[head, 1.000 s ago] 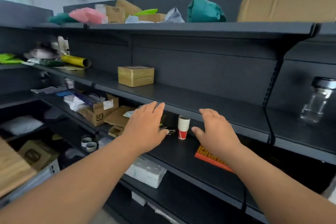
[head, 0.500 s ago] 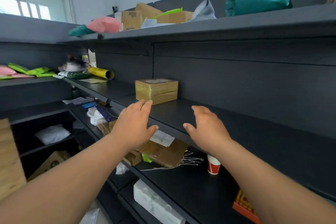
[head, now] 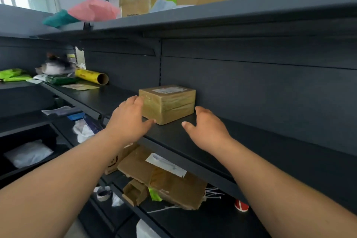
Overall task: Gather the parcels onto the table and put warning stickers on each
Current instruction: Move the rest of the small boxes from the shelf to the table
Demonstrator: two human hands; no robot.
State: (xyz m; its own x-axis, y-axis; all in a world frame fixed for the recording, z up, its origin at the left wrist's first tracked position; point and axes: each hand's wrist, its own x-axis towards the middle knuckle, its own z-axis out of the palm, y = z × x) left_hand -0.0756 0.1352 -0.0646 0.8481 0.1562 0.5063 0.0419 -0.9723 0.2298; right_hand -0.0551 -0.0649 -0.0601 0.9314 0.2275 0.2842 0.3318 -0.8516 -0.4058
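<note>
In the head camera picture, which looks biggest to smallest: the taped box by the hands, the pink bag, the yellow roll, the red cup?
1. taped box, but it is nearer, so unsure against the bag
2. pink bag
3. yellow roll
4. red cup, partly hidden

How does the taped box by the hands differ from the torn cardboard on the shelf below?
The taped box is closed and sits flat; the torn cardboard is ripped open and tilted. The taped box stands alone; the torn cardboard lies among scraps. Both are brown with white labels.
</note>
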